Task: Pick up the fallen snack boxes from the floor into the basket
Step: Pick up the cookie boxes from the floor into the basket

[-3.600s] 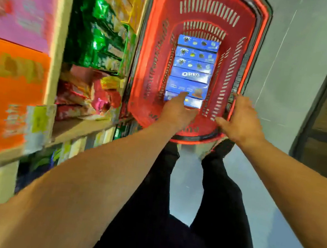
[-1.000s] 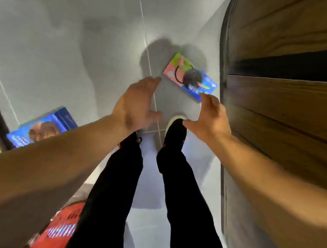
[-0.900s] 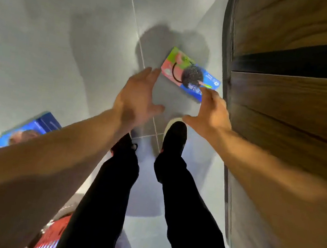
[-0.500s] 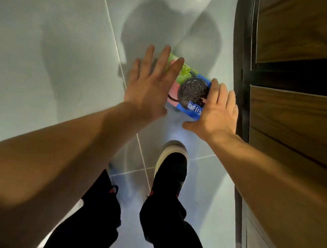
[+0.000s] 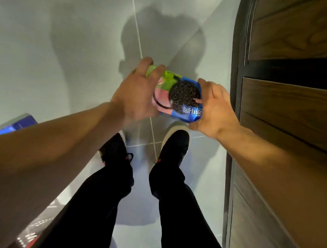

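Left hand: the left hand (image 5: 136, 94) grips the far-left end of the snack box (image 5: 179, 98), its fingers curled over the green edge and its back toward the camera.
Right hand: the right hand (image 5: 213, 107) clasps the right end of the same box, thumb on the near side, palm against the blue end.
Snack box: held between both hands above the grey floor (image 5: 43, 44), printed face up, showing a dark round cookie on pink, green and blue; it sits just beyond the toes of the black shoes (image 5: 175, 144).
Change: half a second ago both hands lay flat with straight fingers over the box on the floor; now the fingers are wrapped round its ends and the box is lifted off the tiles. A second ago the hands were only reaching toward it.
Second box: a blue box (image 5: 14, 126) lies on the floor at the near left, mostly hidden behind the left forearm, its print blurred.
Basket: only a red sliver of the basket (image 5: 31, 241) shows at the bottom edge, cut off by the frame and the leg.
Hidden: the box's left end is covered by the left hand; its underside cannot be seen.
Right side: a wooden panelled fixture (image 5: 295, 121) runs along the right.
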### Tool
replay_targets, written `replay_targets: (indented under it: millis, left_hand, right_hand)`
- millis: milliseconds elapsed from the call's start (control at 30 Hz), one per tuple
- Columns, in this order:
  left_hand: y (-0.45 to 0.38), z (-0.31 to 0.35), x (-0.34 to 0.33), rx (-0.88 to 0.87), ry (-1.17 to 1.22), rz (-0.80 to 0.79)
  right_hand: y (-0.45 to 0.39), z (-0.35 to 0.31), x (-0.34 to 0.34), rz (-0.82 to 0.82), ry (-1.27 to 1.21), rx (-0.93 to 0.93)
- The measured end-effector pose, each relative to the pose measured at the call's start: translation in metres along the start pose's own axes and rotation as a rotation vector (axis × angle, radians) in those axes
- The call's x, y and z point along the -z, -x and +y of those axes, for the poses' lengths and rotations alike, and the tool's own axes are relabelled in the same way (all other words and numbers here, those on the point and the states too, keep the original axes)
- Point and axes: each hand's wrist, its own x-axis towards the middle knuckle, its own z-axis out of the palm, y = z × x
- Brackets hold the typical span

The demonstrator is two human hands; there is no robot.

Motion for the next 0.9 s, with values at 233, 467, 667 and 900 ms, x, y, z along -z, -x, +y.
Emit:
replay_targets:
  millis: [233,467,667,900]
  left_hand:
    - [0.143,0.062,0.176,0.166,0.216,-0.038]
    - [0.278,0.146,0.333,0.41,0.437,-0.019]
    - [0.369,0.17,0.396,0.606,0.783,0.065]
    - [0.466,0.214,0.41,0.656,1.098,0.295]
  right_hand:
    - [0.125,-0.114,0.121,-0.092,-0.062,0.14]
    - [0.273,-0.23,0.255,0.051,0.045,0.336]
    - [0.364,-0.283,0.316,0.142,0.299,0.523]
    - [0.416,-0.319,0.355,0.067,0.237,0.701]
